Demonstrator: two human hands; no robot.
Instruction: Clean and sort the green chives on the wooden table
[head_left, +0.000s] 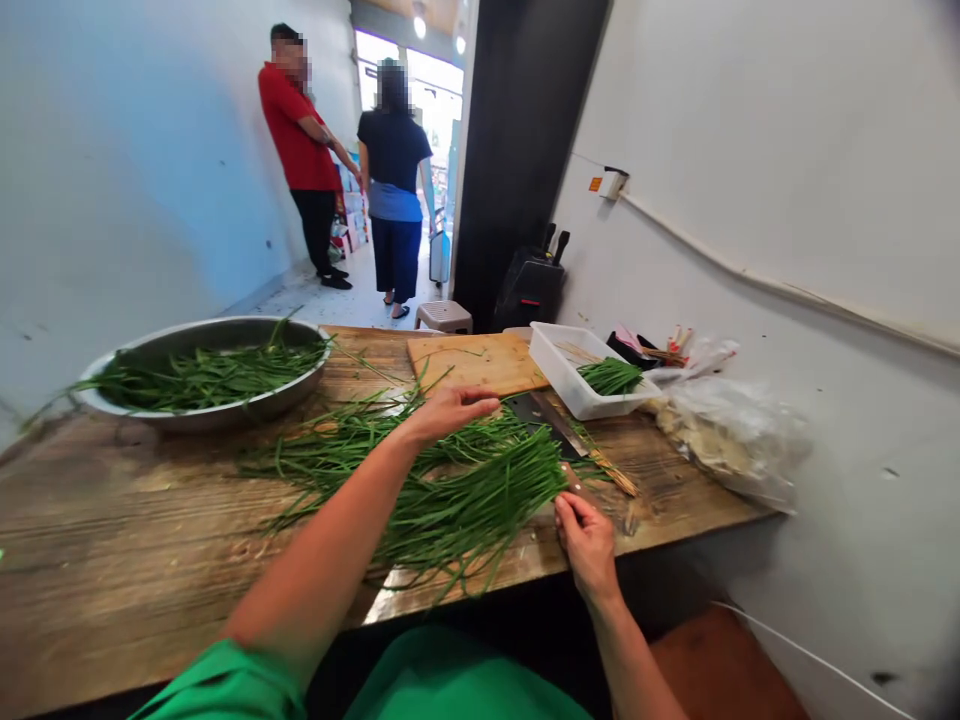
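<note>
A large loose heap of long green chives lies across the wooden table, its stem ends lined up toward the right. Over the far side of the heap reaches my left hand, fingers stretched out to the right, holding nothing that I can see. My right hand is at the near corner of the stem ends, thumb and forefinger pinched together on chives there. Just beyond those fingers is a knife, its blade pointing away and its handle partly hidden behind the stems.
A wide metal basin of greens stands at the left. Behind the heap are a wooden board and a white plastic tray holding a chive bundle. Plastic bags lie rightward. Two people stand farther back, near a stool.
</note>
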